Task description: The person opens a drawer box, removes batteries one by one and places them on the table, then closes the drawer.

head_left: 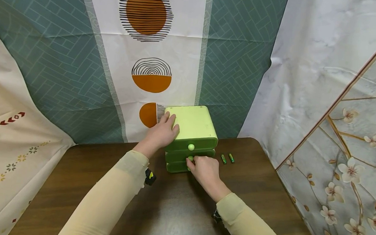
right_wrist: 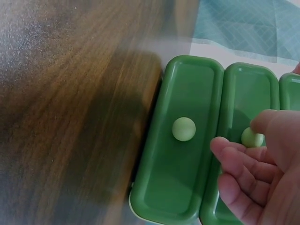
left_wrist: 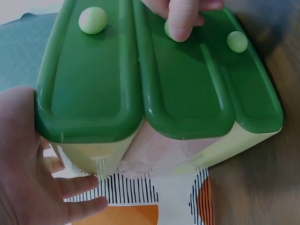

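Right hand (head_left: 206, 171) pinches the middle drawer knob (right_wrist: 252, 138), thumb and finger curled; left hand (head_left: 162, 133), loosely spread, lies against the three-drawer cabinet (head_left: 193, 121) standing on the desk (head_left: 77, 168). Should that brace slip, a hard pull might drag it forward.

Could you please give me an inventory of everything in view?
Drawer cabinet: one, light green, on the table
Drawer fronts: three, dark green, stacked on the cabinet
Knobs: three, pale green, one per drawer
Battery-like cylinders: two, green, right of the cabinet
Table: one, brown, beneath
Rear cloth: one, teal and white with orange-brown shapes
Left cloth: one, patterned cream
Right cloth: pale, floral
Sleeves: two, cream, on the arms
Hands: two, bare; left on the cabinet's left edge, right pinching the middle knob
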{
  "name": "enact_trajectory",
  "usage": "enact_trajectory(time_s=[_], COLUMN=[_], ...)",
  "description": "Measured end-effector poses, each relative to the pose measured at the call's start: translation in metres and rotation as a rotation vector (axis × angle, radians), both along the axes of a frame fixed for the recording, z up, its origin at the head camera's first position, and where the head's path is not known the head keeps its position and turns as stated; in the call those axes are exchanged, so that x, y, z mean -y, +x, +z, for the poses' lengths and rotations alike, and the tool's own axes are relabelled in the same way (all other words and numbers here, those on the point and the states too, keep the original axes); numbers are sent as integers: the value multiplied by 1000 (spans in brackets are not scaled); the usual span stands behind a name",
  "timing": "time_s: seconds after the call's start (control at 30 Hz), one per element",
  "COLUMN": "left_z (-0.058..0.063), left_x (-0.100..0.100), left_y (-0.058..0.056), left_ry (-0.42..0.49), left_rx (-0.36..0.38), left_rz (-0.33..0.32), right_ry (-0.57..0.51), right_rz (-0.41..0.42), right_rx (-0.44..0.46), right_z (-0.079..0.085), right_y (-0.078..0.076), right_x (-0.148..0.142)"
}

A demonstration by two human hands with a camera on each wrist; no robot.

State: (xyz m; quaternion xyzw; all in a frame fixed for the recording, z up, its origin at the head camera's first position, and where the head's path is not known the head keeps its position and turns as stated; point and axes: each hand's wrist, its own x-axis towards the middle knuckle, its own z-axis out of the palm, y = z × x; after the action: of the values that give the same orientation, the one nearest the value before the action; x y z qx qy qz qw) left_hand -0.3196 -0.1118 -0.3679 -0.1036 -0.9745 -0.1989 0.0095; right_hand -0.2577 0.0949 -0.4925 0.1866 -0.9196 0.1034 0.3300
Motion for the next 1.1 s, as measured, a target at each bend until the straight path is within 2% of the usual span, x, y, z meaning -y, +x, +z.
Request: enact_trajectory(time_s=[0.3, 0.57, 0.83, 1.1], left_z=[-2, -3, -2, -3], left_x=[-1, 0, 0, 0], left_y=[-3, -3, -1, -1], left_ry=[-71, -62, -71, -83], left_rx=[-42, -62, -68, -78], left_rz=[12, 10, 5, 3], right_ry=[-14, -21, -17, -31], right_rz=[-36, -45, -63, -64], right_rx=[7, 7, 54, 44], right_z=[-2, -3, -3, -3], right_y=[1, 1, 0, -3], right_x=[2, 3, 5, 6])
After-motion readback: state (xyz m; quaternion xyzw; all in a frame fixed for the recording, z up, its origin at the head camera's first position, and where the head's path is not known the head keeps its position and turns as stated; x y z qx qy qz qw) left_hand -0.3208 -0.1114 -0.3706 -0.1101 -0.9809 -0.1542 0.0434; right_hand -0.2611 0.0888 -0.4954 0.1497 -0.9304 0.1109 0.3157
